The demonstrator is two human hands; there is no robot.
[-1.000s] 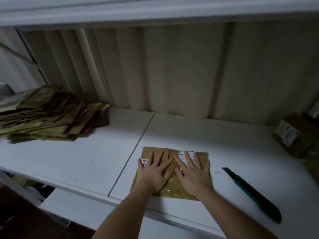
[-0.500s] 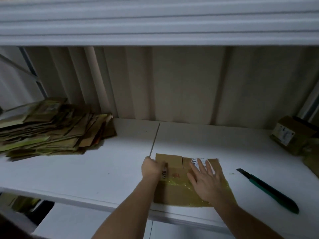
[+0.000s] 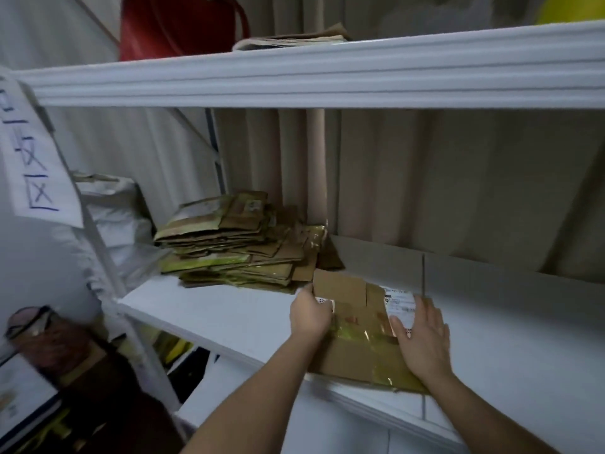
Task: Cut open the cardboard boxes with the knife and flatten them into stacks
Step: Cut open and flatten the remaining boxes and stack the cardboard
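Note:
A flattened brown cardboard box (image 3: 357, 342) with yellow tape and a white label lies on the white shelf board (image 3: 229, 309). My left hand (image 3: 309, 314) grips its left edge with curled fingers. Flat on the box's right side near the label rests my right hand (image 3: 422, 339), fingers straight. A stack of flattened boxes (image 3: 239, 250) sits at the back left of the same shelf, its near edge close to the box I hold. The knife is out of view.
An upper white shelf (image 3: 327, 73) carries a red container (image 3: 176, 24) and flat paper. A white upright post (image 3: 108, 263) with a handwritten paper sign (image 3: 32, 165) stands at the left. Dark items sit low on the left below the shelf.
The view has swung left and up, so the knife and the boxes at the right are gone. The flattened box has moved left toward the stack, held the same way by both hands.

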